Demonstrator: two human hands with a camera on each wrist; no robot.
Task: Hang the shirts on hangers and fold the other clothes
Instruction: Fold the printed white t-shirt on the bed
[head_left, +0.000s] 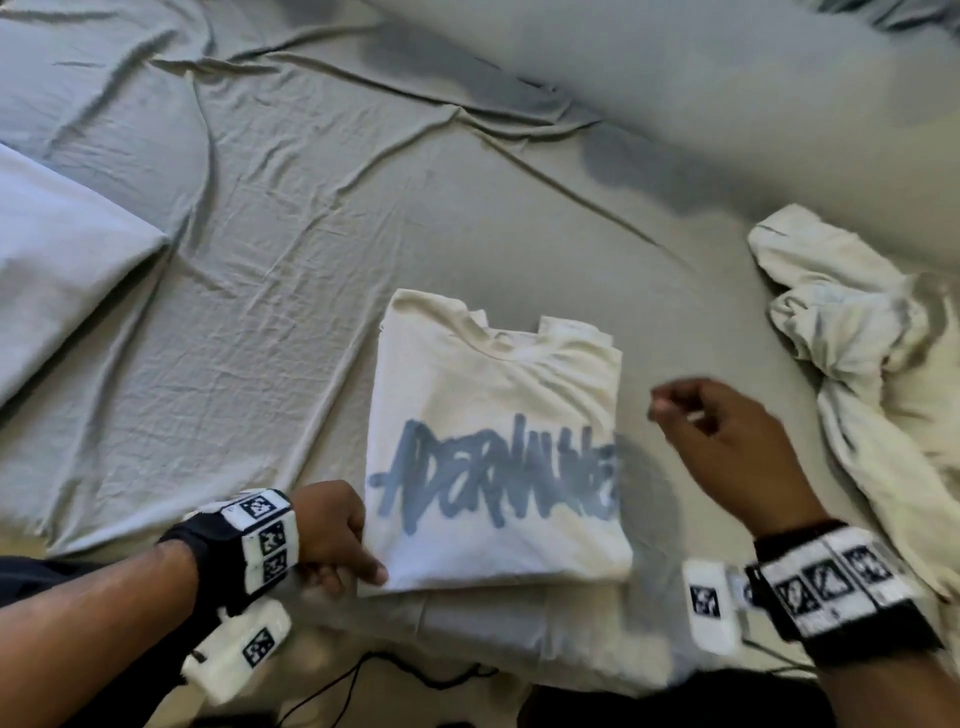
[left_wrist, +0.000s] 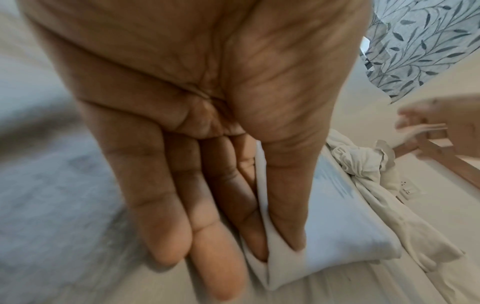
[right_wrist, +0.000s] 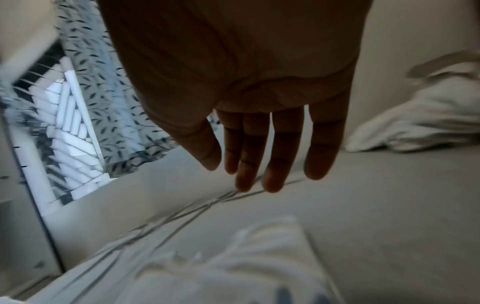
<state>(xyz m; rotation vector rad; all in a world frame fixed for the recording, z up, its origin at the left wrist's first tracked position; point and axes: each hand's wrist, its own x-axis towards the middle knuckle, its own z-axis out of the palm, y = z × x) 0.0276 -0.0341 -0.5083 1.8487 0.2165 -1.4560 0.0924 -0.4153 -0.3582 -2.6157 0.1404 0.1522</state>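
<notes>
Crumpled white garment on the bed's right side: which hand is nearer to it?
Right. The right hand hangs open between the folded printed shirt and the crumpled white garment; the left hand pinches the shirt's far corner.

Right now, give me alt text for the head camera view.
A folded white T-shirt with blue lettering lies on a grey bedsheet; the left hand pinches its near corner, the right hand hovers empty, beside a crumpled white garment.

The folded T-shirt (head_left: 493, 467) lies on the bed (head_left: 260, 260) near its front edge, midway along. A crumpled garment (head_left: 872, 374) lies toward the right edge, a pillow (head_left: 62, 270) at the left edge.
</notes>
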